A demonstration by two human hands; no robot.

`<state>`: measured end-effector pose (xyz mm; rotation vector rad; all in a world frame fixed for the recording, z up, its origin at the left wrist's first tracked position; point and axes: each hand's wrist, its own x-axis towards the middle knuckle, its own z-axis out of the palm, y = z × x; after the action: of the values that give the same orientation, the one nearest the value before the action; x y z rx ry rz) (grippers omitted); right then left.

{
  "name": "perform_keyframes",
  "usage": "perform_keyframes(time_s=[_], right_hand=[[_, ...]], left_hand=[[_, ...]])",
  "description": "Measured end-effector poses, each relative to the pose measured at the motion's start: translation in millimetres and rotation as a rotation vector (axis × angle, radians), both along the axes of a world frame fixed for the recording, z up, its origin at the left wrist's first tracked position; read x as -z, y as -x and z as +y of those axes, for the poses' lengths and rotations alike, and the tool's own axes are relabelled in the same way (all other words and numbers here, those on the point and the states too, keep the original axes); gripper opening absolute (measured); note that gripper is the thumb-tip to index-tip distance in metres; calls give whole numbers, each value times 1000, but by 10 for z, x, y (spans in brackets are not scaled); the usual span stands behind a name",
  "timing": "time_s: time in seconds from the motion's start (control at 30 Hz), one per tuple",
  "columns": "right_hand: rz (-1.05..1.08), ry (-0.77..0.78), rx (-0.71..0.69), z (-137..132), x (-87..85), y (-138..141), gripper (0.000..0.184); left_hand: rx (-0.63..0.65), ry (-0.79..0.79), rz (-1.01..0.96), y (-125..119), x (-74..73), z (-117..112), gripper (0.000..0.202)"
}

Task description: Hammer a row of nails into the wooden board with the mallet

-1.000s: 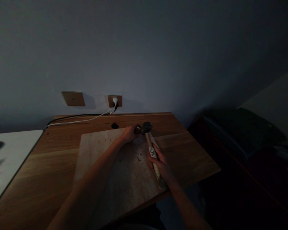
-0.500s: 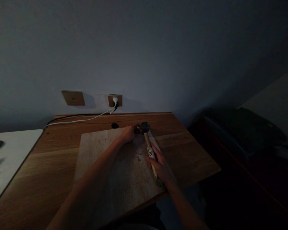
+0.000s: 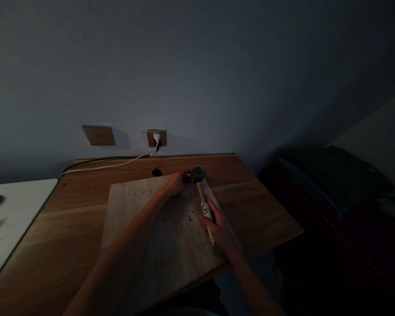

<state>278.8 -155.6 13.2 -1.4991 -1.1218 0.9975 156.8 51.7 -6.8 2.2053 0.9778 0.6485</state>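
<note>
My right hand (image 3: 218, 228) is wrapped around the handle of a hammer (image 3: 201, 193), whose handle has a pale, dark-marked wrapping. Its dark, round head is close by the fingertips of my left hand (image 3: 175, 184). That hand is closed near the far edge of a pale wooden board (image 3: 174, 254); what its fingers hold, if anything, is hidden by the hand and the dim light. A few small, thin metal pieces that look like nails (image 3: 188, 217) lie on the board between my hands. Small dark spots run in a row along the board's far left part.
Beneath the board is a wooden desk (image 3: 256, 215) with a round cable hole (image 3: 157, 173). White and black cables (image 3: 118, 164) run along its back to a wall socket (image 3: 156, 138). A white surface (image 3: 23, 219) adjoins on the left. Dark cushion-like bulk (image 3: 335, 180) lies at right.
</note>
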Motion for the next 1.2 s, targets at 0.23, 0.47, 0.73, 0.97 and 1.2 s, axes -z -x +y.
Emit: perform_keyframes(time_s=[0.23,0.47,0.73,0.97,1.2], right_hand=[[6,1,6,6,-10,-1,66],[-25,-5,-22,-1,-40,-10,62],[3,-15,-16,-11,10,-13,64],[20,-19,-6,-5,19,-13,66],[-30,-8,-25,-6,-30,-20,65]], left_hand=[[1,-37,12,-3,-11,-15,46],[-19,-44,-2,-2,-9,-10,45],[-18,-23,15,-2,-10,2,46],[13,-15,-11,-10,37,28,45],[1,1,2,3,14,22,44]])
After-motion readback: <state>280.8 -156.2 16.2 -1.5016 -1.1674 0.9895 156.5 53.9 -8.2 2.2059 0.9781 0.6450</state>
